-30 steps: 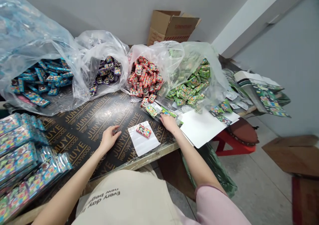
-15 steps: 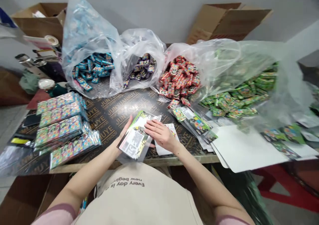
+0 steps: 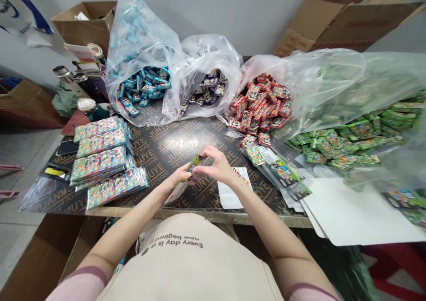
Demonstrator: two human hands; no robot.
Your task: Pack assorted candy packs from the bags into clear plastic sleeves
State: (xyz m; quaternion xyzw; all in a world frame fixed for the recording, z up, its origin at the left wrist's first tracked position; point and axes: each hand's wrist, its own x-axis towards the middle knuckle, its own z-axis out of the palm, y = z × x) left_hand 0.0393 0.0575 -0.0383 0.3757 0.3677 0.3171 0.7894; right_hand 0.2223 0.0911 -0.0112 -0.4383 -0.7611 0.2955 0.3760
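A flat plastic packet (image 3: 194, 162) with a green printed top is tilted nearly edge-on above the front of the dark table. My left hand (image 3: 179, 177) is closed round its side. With thumb and fingers curled, my right hand (image 3: 215, 167) grips the packet's upper end; some of the fingertips are hidden. Just right of the hands, a white paper (image 3: 229, 193) lies on the table, partly under my right forearm. Further right are flat printed green packets (image 3: 284, 172) in clear plastic.
Stacked filled packs (image 3: 100, 159) stand at the left. Along the back are plastic bags of blue (image 3: 146, 85), purple (image 3: 211, 88), red (image 3: 262, 101) and green (image 3: 353, 136) small wrapped packets. White sheets (image 3: 359, 212) overhang the front edge at right. Cardboard boxes (image 3: 339, 25) stand behind.
The packet has turned from lying face-up to nearly edge-on. My right hand has gone from flat on its face to its upper end. The camera view has shifted left.
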